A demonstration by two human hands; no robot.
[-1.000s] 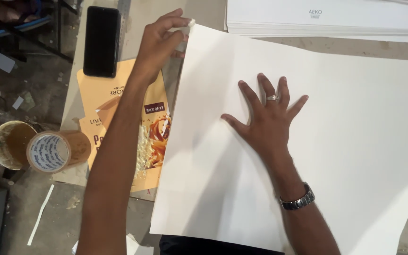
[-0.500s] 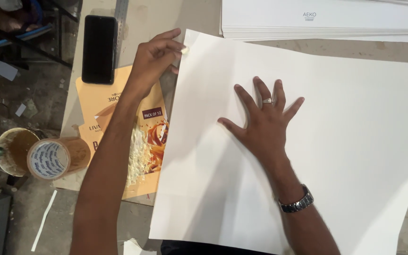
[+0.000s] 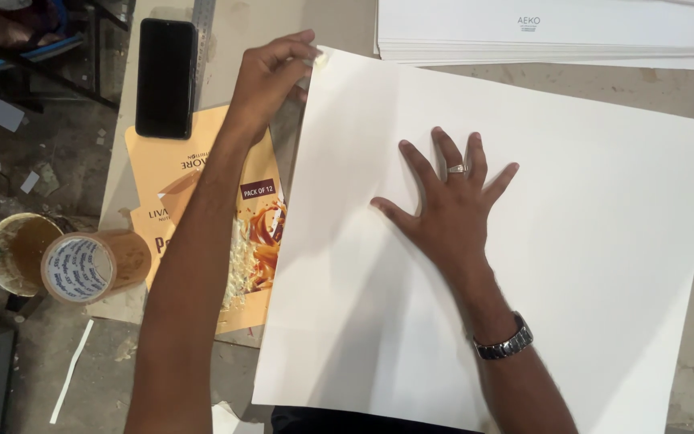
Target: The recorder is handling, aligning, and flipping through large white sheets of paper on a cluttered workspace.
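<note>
The sheet (image 3: 524, 265) hides much of the table and covers the right part of the orange carton (image 3: 194, 201). The left forearm crosses the carton's middle. The paper stack (image 3: 556, 32) and the sheet's near right corner are cut off by the picture's edges.

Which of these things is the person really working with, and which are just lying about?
In use:
- big white sheet, pressed flat by the right hand
- its top corner, pinched by the left hand

Lying about:
- black phone
- orange flattened carton
- tape roll
- metal ruler
- stack of white sheets
</note>
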